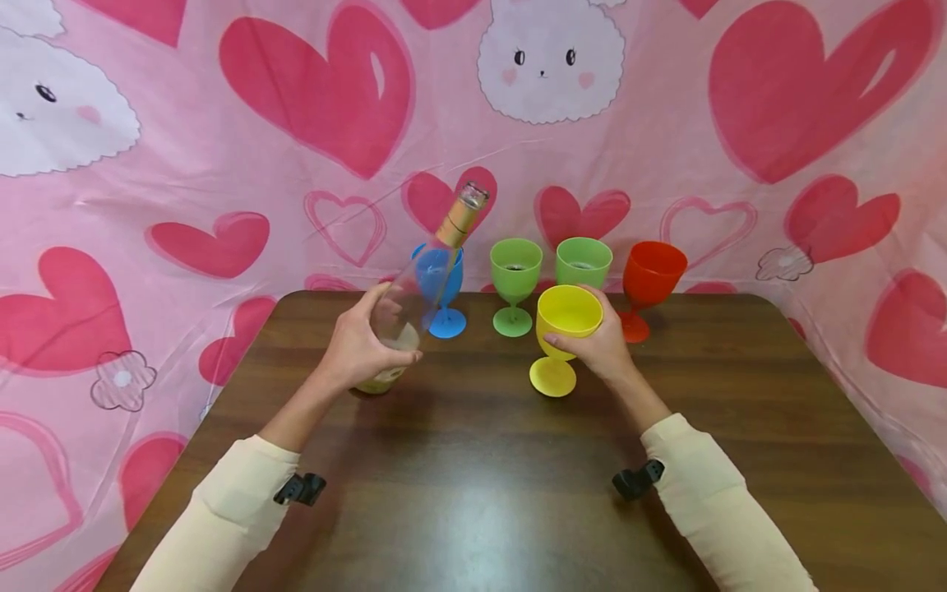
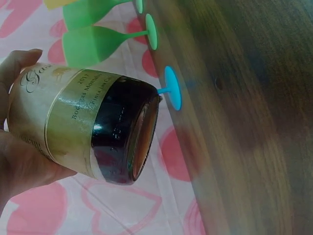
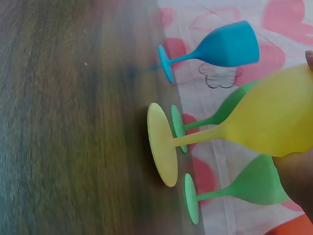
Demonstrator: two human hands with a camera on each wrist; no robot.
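My left hand (image 1: pixel 362 341) grips a clear glass wine bottle (image 1: pixel 407 308) round its body, the neck leaning to the upper right. The left wrist view shows the bottle's cream label and dark liquid (image 2: pixel 117 132) collected at its base. In my right hand (image 1: pixel 602 337) is a yellow goblet (image 1: pixel 570 316), held by the bowl with the thumb on the near side. That goblet's foot (image 3: pixel 162 144) hangs over the table in the right wrist view. Behind the bottle stands a blue goblet (image 1: pixel 447 322). A green goblet (image 1: pixel 515 275) stands between the two hands.
A second green goblet (image 1: pixel 584 261) stands behind the yellow one, partly hidden. To its right is a red goblet (image 1: pixel 654 275). Dark liquid shows in the first green goblet. The brown wooden table (image 1: pixel 473 477) ends at a pink heart-print cloth (image 1: pixel 318 82) behind.
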